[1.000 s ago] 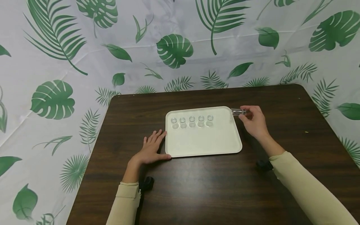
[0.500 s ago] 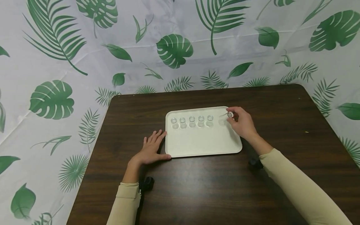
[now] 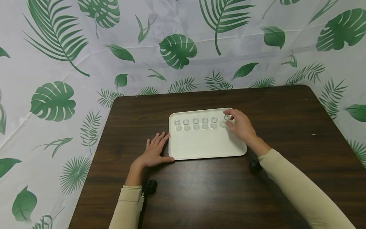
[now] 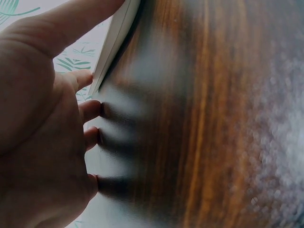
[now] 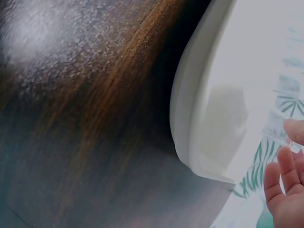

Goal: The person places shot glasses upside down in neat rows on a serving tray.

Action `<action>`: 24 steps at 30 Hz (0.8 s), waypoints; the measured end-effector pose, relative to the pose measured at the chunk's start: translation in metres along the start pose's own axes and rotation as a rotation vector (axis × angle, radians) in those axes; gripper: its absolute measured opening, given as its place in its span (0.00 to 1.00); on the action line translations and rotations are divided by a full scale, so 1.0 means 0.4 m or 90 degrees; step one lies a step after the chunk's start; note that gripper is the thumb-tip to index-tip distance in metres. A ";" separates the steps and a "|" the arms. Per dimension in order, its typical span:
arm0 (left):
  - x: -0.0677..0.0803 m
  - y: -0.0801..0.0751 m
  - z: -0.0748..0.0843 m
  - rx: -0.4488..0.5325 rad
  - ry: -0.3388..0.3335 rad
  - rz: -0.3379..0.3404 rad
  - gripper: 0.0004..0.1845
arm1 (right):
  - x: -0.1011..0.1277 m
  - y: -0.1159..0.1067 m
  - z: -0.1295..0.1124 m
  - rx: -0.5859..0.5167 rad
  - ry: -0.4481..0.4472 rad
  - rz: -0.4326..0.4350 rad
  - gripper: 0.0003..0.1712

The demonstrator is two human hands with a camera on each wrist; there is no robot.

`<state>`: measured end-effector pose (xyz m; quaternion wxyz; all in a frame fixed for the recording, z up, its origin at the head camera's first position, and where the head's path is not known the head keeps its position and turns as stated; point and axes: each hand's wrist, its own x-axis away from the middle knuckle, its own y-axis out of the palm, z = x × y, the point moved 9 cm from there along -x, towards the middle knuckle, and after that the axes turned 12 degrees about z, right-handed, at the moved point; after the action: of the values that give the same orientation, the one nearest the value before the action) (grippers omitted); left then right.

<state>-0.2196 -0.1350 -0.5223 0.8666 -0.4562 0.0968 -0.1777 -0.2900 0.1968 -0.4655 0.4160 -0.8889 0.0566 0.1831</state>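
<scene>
A white tray lies on the brown table. Along its far side several small clear glass vials stand upright in a row. At the right end of that row my right hand pinches another clear glass vial by its top, between thumb and fingers, upright over the tray. In the right wrist view only the fingertips show, at the right edge. My left hand lies spread on the table at the tray's left, thumb and index fingertip at its edge. The left wrist view shows its straight fingers.
The dark wood-grain table reaches back to a white cloth with green leaves. The tray has a low raised rim. A small yellow scrap lies on the table at the right.
My right hand has carried the vial leftward from beyond the tray's right edge to the row's right end, turning it from lying sideways to upright. My left hand has stayed put.
</scene>
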 end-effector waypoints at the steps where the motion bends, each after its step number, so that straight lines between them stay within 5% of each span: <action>1: 0.000 -0.003 0.003 0.001 -0.001 0.001 0.57 | -0.001 0.001 -0.003 0.001 -0.005 -0.001 0.25; 24: 0.000 -0.003 0.002 -0.012 -0.005 -0.001 0.57 | 0.010 0.023 0.012 0.026 0.013 -0.051 0.30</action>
<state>-0.2196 -0.1349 -0.5211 0.8624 -0.4652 0.0947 -0.1754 -0.2898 0.1945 -0.4766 0.4403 -0.8837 0.0286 0.1561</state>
